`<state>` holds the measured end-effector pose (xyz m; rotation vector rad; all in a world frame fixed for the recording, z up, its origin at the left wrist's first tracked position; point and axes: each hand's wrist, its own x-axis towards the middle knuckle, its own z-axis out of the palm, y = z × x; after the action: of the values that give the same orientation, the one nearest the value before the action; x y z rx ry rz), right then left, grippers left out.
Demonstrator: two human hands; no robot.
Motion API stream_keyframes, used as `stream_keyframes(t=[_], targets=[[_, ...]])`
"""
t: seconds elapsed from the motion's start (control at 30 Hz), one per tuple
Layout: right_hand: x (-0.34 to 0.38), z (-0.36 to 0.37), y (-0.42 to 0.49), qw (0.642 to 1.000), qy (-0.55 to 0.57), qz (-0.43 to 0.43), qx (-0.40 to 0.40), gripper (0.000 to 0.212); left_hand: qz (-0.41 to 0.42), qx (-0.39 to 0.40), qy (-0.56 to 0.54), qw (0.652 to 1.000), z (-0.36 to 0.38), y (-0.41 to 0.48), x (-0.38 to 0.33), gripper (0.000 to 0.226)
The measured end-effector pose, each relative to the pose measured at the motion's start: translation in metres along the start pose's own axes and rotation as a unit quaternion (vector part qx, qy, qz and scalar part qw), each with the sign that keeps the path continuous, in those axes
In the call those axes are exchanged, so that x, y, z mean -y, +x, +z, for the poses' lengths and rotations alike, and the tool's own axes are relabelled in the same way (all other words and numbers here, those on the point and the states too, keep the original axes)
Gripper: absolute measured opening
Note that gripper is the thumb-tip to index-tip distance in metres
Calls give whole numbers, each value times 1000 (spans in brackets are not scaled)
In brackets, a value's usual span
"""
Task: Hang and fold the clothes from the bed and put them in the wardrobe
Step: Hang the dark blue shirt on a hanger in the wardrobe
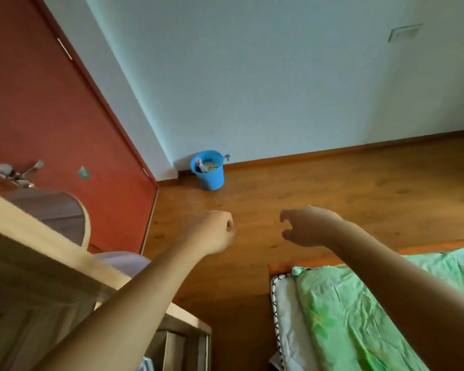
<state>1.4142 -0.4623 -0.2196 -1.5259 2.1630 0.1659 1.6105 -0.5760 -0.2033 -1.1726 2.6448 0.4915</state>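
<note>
Two hands, a left hand (215, 232) and a right hand (310, 228); one bucket (210, 178), one door (51, 116), one bed (346, 317), one bench (38, 253), one chair (54, 210).

Left arm (134, 298): bare, enters from the lower left and stretches forward, almost straight, toward the middle of the view.
Left hand (217, 231): back of the hand toward the camera, fingers curled in against the palm as a loose fist; nothing shows in it.
Right arm (402, 285): bare, enters from the lower right edge and reaches forward and leftward.
Right hand (307, 227): fingers bent in a loose claw, thumb below them and apart, a gap between thumb and fingertips; it holds nothing.
Hands together: about level, both in the air, well apart and not touching, the right hand's fingertips pointing toward the left hand.
</note>
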Motion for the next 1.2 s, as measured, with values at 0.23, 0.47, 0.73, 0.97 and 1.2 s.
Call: stream_keyframes(t=[0.23,0.47,0.73,0.97,1.2], targets=[[-63,-17,41,996,50,71,-11,39,51,41,76,995,-7,111,-38,25],[-135,-19,34,977,101,189,-15,45,129,83,104,983,5,199,-92,30],[-189,-32,59,933,140,328,-41,44,250,106,143,952,8,318,-140,30],[-203,-64,163,880,211,424,-50,45,359,131,176,907,-21,459,-146,32],[-210,-115,268,852,229,468,-59,46,415,138,201,876,-70,575,-133,36]])
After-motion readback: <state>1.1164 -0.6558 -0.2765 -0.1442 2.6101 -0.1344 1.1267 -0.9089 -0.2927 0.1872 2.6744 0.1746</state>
